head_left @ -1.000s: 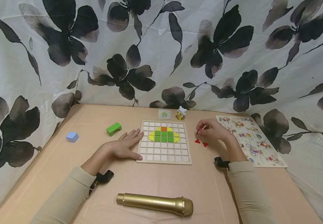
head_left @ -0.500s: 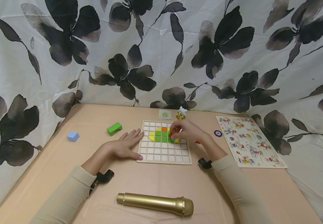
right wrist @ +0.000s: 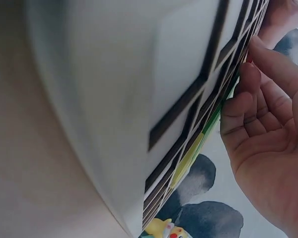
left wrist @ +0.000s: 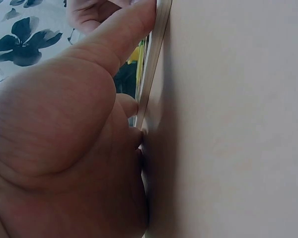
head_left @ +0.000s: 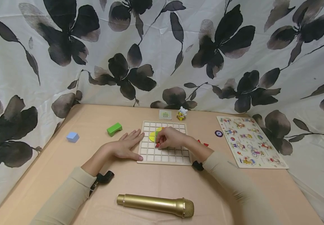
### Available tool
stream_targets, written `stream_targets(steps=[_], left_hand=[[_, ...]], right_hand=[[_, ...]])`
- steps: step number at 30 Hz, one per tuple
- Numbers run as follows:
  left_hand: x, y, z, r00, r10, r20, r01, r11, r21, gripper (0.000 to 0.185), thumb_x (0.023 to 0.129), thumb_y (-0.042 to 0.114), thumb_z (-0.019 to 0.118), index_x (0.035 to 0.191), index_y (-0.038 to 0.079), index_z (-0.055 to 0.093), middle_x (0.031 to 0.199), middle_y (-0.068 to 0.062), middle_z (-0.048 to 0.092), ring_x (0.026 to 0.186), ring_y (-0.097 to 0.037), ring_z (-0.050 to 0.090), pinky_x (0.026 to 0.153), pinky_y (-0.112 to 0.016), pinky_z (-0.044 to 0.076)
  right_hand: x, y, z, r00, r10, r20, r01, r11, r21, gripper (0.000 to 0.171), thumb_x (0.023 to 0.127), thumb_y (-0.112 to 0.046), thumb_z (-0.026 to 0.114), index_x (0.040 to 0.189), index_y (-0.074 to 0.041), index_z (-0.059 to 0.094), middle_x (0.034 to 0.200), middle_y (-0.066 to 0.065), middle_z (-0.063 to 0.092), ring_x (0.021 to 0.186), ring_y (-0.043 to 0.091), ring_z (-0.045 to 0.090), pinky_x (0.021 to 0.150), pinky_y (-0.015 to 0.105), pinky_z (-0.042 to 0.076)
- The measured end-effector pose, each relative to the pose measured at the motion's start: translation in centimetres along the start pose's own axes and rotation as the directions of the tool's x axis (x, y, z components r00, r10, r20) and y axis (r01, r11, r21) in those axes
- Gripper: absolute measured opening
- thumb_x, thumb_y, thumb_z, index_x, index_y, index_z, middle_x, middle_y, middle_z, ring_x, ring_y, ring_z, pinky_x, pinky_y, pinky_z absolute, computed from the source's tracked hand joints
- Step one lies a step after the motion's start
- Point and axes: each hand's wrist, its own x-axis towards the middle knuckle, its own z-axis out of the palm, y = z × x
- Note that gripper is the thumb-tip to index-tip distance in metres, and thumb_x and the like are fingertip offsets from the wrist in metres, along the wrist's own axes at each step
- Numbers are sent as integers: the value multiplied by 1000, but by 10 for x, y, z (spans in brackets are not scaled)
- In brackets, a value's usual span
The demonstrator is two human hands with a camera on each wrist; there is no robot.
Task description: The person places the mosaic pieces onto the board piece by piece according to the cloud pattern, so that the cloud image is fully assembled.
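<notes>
A grid board with pale square cells lies on the table. Yellow curved pieces show in its upper cells; the green tiles beside them are mostly hidden under my right hand. That hand pinches a small red triangle piece between thumb and fingers, low over the board's left-centre cells. My left hand lies with fingers spread, its thumb and fingertips on the board's left edge; in the left wrist view the thumb touches the wooden rim. Loose red triangles lie right of the board, partly behind the right forearm.
Behind the board stand a pattern card and a small yellow-and-white figurine. A green block and a blue block lie left. A gold microphone lies in front. Right are a round dark disc and a picture board.
My right hand has travelled left from the red triangles beside the board, across the green tiles, to the board's left-centre cells, carrying a red triangle piece. My left hand has stayed in place.
</notes>
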Motion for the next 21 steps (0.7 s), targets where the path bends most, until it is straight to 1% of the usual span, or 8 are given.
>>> stream_targets(steps=[5, 8, 11, 13, 15, 17, 19, 21], left_hand=[[-1, 2, 0, 1000, -9, 4, 9, 1000, 9, 113, 91, 61, 71, 168, 10, 6, 175, -17, -8, 162, -38, -9, 129, -61, -5], [-2, 3, 0, 1000, -9, 5, 9, 1000, 4, 113, 91, 61, 72, 168, 10, 6, 175, -17, -8, 162, -38, -9, 129, -61, -5], [-2, 2, 0, 1000, -4, 6, 4, 1000, -6, 114, 90, 62, 72, 168, 10, 6, 175, -17, -8, 162, -38, -10, 129, -61, -6], [-2, 2, 0, 1000, 4, 6, -4, 1000, -15, 115, 90, 63, 71, 168, 10, 6, 175, -18, -8, 162, -39, -10, 128, -62, -6], [-1, -3, 3, 1000, 30, -5, -30, 999, -28, 116, 89, 65, 71, 168, 10, 6, 174, -20, -9, 161, -41, -11, 127, -63, -9], [-2, -2, 2, 999, 39, -9, -39, 999, -32, 117, 89, 67, 70, 168, 10, 6, 174, -22, -9, 161, -42, -11, 127, -64, -8], [-2, -2, 2, 999, 41, -9, -42, 999, -29, 117, 89, 68, 69, 168, 10, 6, 174, -21, -9, 161, -42, -11, 127, -64, -8], [-3, 1, 0, 1000, 31, -3, -31, 999, -20, 117, 89, 68, 69, 168, 10, 5, 174, -21, -9, 161, -41, -10, 128, -63, -7]], right_hand=[[-1, -2, 3, 1000, 13, 13, -13, 1000, -23, 18, 84, -11, 88, 98, -9, 77, 79, -3, 66, 72, 7, 58, 65, 20, 50], [-3, -4, 3, 1000, 9, 23, -8, 999, -45, 19, 85, -12, 87, 101, -10, 78, 79, -5, 65, 73, 7, 58, 66, 20, 49], [-8, -6, -2, 1000, 3, 7, -3, 999, -39, 23, 85, -12, 86, 106, -7, 78, 80, -3, 67, 74, 9, 58, 67, 21, 49], [-14, -7, -8, 1000, 1, -32, -2, 1000, -30, 27, 86, -11, 86, 111, -5, 77, 84, 1, 69, 76, 11, 59, 69, 22, 50], [-23, -9, -16, 996, 3, -92, -4, 1000, -11, 32, 87, -11, 85, 117, -2, 76, 92, 8, 72, 80, 14, 60, 71, 25, 52], [-35, -8, -25, 987, 10, -158, -10, 1000, -1, 36, 88, -12, 84, 122, -3, 75, 100, 12, 74, 83, 16, 61, 73, 28, 53], [-46, -6, -34, 975, 24, -222, -23, 1000, 8, 38, 88, -13, 84, 124, -4, 75, 107, 14, 74, 87, 18, 63, 75, 30, 55], [-58, -2, -44, 961, 50, -272, -51, 999, 4, 37, 89, -16, 84, 124, -8, 75, 109, 11, 74, 89, 18, 64, 76, 32, 55]])
